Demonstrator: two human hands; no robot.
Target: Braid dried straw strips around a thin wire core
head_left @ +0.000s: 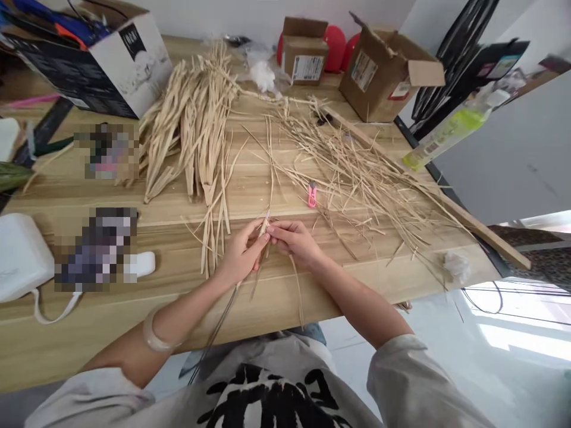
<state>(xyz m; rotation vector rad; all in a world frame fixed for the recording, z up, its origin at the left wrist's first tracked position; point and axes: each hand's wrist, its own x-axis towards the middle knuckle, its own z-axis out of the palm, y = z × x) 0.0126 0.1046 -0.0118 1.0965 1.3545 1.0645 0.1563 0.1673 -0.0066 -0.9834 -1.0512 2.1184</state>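
Observation:
My left hand (244, 252) and my right hand (293, 241) meet over the front middle of the wooden table. Both are closed on a thin bundle of pale straw strips (264, 229), fingertips nearly touching. Long strips trail from the bundle, one hanging below my right hand (298, 291). A thin dark cord (218, 327) runs down from beneath my left hand toward my lap. Beyond my right hand lies a small pink cutter or clip (312, 195). Loose straw strips (352, 172) spread to the right, and a thick straw bundle (191, 119) lies at the back left.
Two cardboard boxes (304, 59) (379, 77) stand at the back. A green bottle (450, 134) and a wooden stick (482, 229) are at the right. On the left are a black-and-white box (120, 65), a blurred phone-like object (100, 246) and a white device (22, 258).

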